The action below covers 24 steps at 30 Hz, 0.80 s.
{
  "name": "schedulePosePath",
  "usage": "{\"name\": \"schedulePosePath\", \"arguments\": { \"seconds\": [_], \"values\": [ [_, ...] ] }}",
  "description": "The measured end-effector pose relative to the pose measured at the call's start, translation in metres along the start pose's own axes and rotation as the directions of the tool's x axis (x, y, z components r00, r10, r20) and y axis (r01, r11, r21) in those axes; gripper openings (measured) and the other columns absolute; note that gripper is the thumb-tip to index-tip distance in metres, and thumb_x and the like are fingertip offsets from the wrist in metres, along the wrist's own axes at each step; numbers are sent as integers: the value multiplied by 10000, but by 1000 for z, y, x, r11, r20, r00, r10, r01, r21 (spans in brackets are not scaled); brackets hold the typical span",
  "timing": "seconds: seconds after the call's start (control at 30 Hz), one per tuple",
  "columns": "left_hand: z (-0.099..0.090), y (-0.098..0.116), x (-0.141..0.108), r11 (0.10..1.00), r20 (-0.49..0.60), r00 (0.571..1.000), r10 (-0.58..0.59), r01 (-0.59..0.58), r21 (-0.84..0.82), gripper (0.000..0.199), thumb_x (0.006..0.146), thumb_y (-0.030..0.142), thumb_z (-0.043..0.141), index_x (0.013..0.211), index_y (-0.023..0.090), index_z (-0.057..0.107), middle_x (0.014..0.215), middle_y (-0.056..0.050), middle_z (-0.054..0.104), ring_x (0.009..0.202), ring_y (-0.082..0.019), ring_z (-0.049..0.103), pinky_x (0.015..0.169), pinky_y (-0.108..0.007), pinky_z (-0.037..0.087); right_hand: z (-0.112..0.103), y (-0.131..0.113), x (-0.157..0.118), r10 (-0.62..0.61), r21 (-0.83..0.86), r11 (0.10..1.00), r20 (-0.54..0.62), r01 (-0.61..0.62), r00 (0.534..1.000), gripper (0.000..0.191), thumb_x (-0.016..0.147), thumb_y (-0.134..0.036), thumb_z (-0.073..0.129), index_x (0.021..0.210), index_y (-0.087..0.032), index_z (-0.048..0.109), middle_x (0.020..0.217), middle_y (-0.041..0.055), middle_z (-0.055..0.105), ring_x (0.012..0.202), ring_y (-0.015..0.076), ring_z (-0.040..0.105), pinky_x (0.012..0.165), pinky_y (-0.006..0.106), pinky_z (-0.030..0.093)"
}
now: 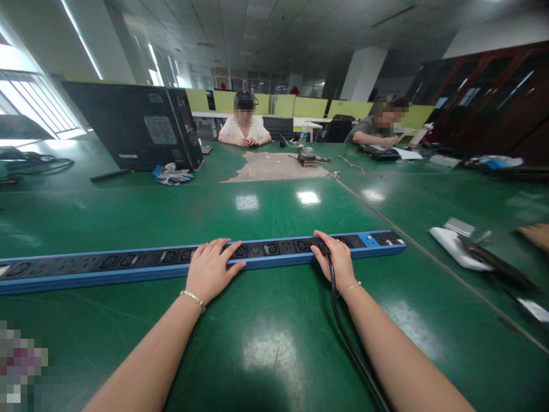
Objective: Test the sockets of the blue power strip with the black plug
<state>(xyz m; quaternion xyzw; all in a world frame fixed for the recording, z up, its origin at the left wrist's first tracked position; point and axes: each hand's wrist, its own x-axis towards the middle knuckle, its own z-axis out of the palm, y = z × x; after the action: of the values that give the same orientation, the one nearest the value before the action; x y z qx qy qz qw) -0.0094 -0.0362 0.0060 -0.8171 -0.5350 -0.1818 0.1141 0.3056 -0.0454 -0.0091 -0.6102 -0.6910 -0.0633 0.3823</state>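
A single head-worn view, forward and down over both forearms, edges seemingly stretched.

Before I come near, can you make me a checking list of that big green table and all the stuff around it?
Surface: green table, shiny, with a ragged brown patch.
Job's things: long blue-edged socket strip; black plug at a socket, can't tell if fully in.
Clutter: gloves, computer case, bottle.
Grippers: bare hands; left hand spread on the strip, right hand holding the plug.
Cables: black cable runs from the plug towards the wearer; more lie at far left.
Surroundings: two people sitting across the table; yellow-green dividers behind.
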Motion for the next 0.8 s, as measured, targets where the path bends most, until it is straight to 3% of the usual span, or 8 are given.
{"name": "schedulePosePath", "arguments": {
  "seconds": [0.13, 0.23, 0.3, 0.37, 0.47, 0.63, 0.73, 0.8],
  "values": [
    [0, 0, 0, 1000, 4, 1000, 1, -1, 10, 476, 862, 534, 425, 1248, 274, 524, 1247, -67, 579, 1160, -249, 500, 980, -429, 344, -2, 1, 3, 50, 83, 995, -11, -49, 999, 309, 835, -409, 523, 1062, -211, 595, 993, 72, 692, 911, 229, 632, 899, 416, 425],
    [-1, 0, 0, 1000, 3, 1000, 6, -6, 8, 474, 864, 531, 424, 1248, 270, 523, 1243, -67, 581, 1156, -249, 503, 975, -430, 347, -9, -3, 8, 214, 275, 948, -171, -162, 962, 340, 841, -447, 507, 1082, -214, 561, 999, 61, 680, 887, 213, 631, 840, 384, 468],
    [-2, 0, -1, 1000, 0, 1000, 8, -8, 5, 475, 864, 528, 426, 1249, 268, 522, 1244, -68, 580, 1156, -251, 504, 974, -432, 348, -14, -9, 10, 267, 358, 917, -228, -174, 936, 357, 836, -446, 521, 1108, -215, 540, 1042, 61, 664, 915, 203, 624, 833, 364, 476],
    [-1, 0, -1, 1000, -4, 1000, 8, -8, -2, 474, 863, 526, 430, 1248, 265, 523, 1243, -71, 581, 1155, -253, 505, 974, -432, 348, -15, -18, 10, 200, 373, 919, -173, -123, 964, 368, 812, -429, 567, 1107, -212, 540, 1060, 67, 654, 942, 200, 617, 857, 359, 469],
    [2, -1, -1, 1000, -20, 1000, 5, -5, -20, 467, 857, 521, 447, 1240, 266, 528, 1249, -73, 579, 1161, -259, 502, 977, -434, 346, -7, -38, 8, 62, 377, 924, 4, -58, 998, 368, 783, -401, 622, 1089, -212, 549, 1041, 68, 657, 938, 195, 619, 855, 349, 474],
    [0, 2, 0, 990, -89, 996, -24, 11, -141, 390, 889, 467, 408, 1146, 226, 576, 1230, -80, 589, 1167, -247, 493, 984, -394, 346, 21, -87, 13, -85, 343, 939, 181, 18, 980, 290, 767, -363, 656, 1014, -226, 591, 1000, 50, 668, 946, 192, 608, 845, 336, 470],
    [-14, 16, 2, 965, -71, 991, -113, 93, -245, 390, 913, 460, 334, 941, 186, 610, 1024, -85, 654, 997, -213, 568, 884, -333, 404, 34, -113, 17, -165, 271, 957, 238, 98, 957, 239, 768, -325, 646, 982, -226, 610, 979, 51, 679, 943, 205, 600, 863, 358, 452],
    [-25, 30, 5, 944, 26, 981, -192, 192, -267, 421, 910, 489, 305, 799, 201, 590, 835, -57, 663, 837, -200, 596, 757, -311, 428, 39, -122, 17, -191, 220, 966, 254, 136, 948, 215, 779, -260, 616, 992, -230, 615, 998, 51, 678, 967, 205, 589, 885, 366, 436]
  ]
}}
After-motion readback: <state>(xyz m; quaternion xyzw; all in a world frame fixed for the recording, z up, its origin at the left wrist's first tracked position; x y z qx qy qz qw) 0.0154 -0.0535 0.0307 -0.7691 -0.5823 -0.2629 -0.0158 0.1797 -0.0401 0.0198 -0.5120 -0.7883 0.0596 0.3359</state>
